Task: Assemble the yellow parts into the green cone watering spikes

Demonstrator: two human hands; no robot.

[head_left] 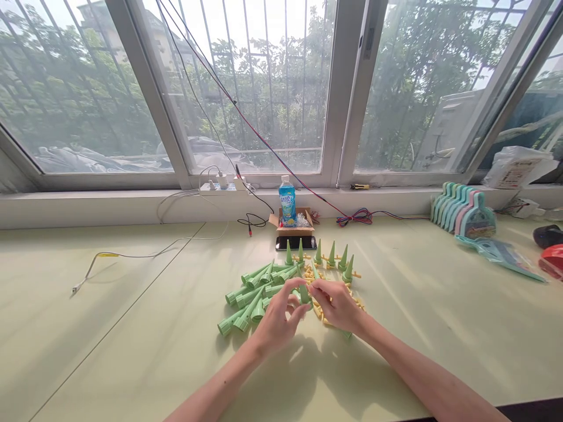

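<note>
Forearms (231, 372) flank one green cone (303, 294), raised above the worktop (132, 357).
Left hand (278, 316) pinches the cone between thumb and fingers; right hand (338, 303) pinches beside it, on what cannot be told. Steady left grip, light right touch should serve best, amid loose cones (249, 313) and yellow pegs (317, 312).

A small work room is seen, though it cannot be told whether it is in a home or a workshop. A long, pale green counter (132, 328) is set under big windows (264, 117) with bars (286, 41), and trees (422, 76) can be seen outside. Many green cones (250, 310) and small yellow pegs (317, 312) are heaped on the counter. A white power strip (224, 189) is put on the ledge (109, 208), and wires (264, 139) are strung across the windows.
</note>
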